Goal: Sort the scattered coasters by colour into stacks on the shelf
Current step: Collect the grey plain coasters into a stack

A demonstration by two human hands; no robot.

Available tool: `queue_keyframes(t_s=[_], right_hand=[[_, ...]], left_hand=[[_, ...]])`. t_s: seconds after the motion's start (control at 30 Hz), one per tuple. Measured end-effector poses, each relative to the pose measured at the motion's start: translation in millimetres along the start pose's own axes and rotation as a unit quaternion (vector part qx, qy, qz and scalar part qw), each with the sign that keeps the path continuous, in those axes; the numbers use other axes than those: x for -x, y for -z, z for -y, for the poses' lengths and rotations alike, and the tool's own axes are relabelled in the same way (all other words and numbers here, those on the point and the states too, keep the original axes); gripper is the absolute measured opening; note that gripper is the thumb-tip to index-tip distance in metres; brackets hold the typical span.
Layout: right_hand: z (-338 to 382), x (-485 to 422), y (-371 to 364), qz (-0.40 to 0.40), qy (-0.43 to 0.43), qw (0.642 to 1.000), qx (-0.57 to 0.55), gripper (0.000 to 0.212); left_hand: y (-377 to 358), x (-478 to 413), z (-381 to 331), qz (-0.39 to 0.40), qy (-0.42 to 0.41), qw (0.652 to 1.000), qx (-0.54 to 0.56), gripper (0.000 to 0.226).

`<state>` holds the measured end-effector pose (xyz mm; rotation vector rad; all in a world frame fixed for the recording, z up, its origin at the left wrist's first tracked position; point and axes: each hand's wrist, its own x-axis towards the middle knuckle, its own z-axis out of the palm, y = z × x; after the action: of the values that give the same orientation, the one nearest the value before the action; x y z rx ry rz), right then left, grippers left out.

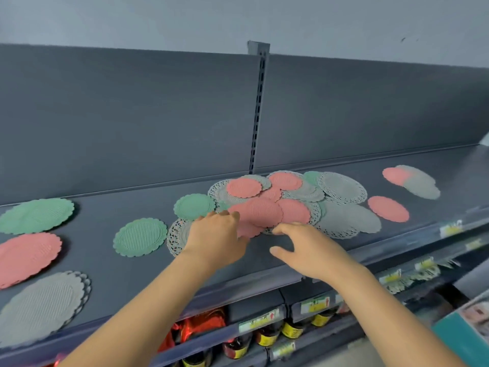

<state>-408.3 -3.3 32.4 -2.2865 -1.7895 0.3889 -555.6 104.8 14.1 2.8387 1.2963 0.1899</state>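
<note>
A heap of pink, grey and green coasters (291, 197) lies in the middle of the dark grey shelf (264, 263). My left hand (215, 238) grips the near edge of a pink coaster (262, 211) at the heap's front. My right hand (307, 247) reaches beside it, fingertips touching the heap's near edge, thumb spread. At the far left sit three stacks: green (35, 215), pink (25, 256), grey (42, 308). Two loose green coasters (140, 237) (194, 206) lie left of the heap.
More loose coasters lie to the right: a pink one (387, 208) and a pink and grey pair (412, 180). A slotted upright (258, 107) divides the back panel. Below the shelf are price tags (260, 320), dark bottles (264, 337) and red packets (201, 325).
</note>
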Motion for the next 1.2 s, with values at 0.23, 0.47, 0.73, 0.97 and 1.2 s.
queue_keyframes(t_s=[0.23, 0.47, 0.73, 0.97, 1.2], right_hand=[[-24, -39, 3, 0.02, 0.022, 0.999, -0.036, 0.04], [-46, -114, 11, 0.012, -0.009, 1.0, -0.022, 0.037], [-66, -203, 8, -0.034, -0.069, 0.996, -0.043, 0.033], [-66, -255, -5, 0.011, -0.074, 0.995, 0.061, 0.064], [-76, -264, -2, -0.043, -0.038, 0.962, -0.265, 0.035]], left_hand=[[-14, -74, 15, 0.007, 0.091, 0.995, 0.032, 0.027], [-30, -138, 30, 0.092, 0.144, 0.981, 0.088, 0.076], [-35, -164, 27, 0.132, 0.156, 0.964, 0.17, 0.084], [-29, -166, 20, 0.16, 0.209, 0.946, 0.191, 0.084], [-23, -167, 3, 0.142, 0.354, 0.901, 0.207, 0.094]])
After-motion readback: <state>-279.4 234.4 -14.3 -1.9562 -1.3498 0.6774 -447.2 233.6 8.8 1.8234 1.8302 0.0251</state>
